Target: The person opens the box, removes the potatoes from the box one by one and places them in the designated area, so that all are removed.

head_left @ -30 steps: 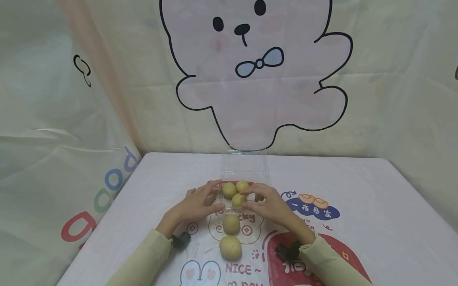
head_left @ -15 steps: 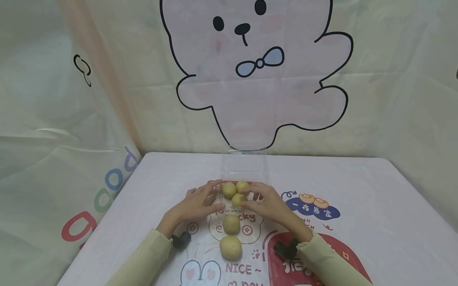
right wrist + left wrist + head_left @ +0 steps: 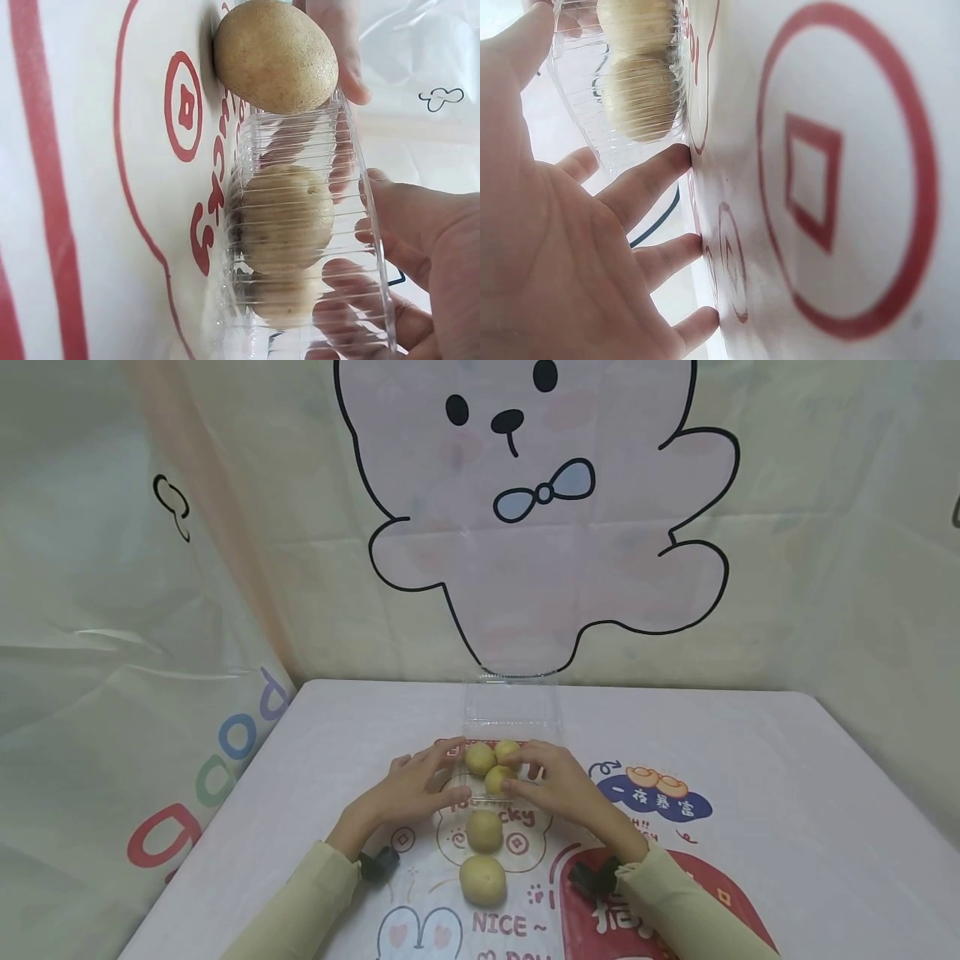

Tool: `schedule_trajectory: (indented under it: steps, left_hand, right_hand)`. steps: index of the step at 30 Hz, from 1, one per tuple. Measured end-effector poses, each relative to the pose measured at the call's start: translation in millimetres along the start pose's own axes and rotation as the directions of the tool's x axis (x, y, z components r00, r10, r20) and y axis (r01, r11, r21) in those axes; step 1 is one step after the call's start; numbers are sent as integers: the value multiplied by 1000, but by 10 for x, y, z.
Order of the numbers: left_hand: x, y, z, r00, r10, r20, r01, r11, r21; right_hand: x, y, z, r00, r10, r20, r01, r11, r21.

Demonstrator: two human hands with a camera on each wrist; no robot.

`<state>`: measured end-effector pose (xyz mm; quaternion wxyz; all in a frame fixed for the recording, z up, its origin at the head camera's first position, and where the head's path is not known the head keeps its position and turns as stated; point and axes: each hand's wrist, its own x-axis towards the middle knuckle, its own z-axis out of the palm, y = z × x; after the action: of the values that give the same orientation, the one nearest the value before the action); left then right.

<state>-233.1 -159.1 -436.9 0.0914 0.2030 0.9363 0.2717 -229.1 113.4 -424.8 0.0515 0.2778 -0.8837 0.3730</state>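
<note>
observed white surface (image 3: 750,760) with red and blue print (image 3: 652,793); noted directly on it open clear plastic box (image 3: 512,703) and two potatoes (image 3: 483,881) in front.

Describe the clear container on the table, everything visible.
The container is colourless and see-through, apparently thin plastic, with ribbed walls. It sits upright on the table, its transparent lid open on the far side. Three potatoes lie inside. The left hand and right hand flank it, the right thumb close to the rim; exact hand contact is hard to tell.
</note>
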Motion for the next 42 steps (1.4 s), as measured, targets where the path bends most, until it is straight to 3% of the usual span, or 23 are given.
schedule_trajectory:
  steps: [19,42]
  left_hand:
    - [10,-16,19,1000,-6,14,6,1000,-1]
    - [-15,12,-12,1000,9,9,-9,1000,0]
  right_hand:
    - [72,1,26,995,65,71,-60,996,-71]
    - [170,-51,11,976,143,164,-132,989,-71]
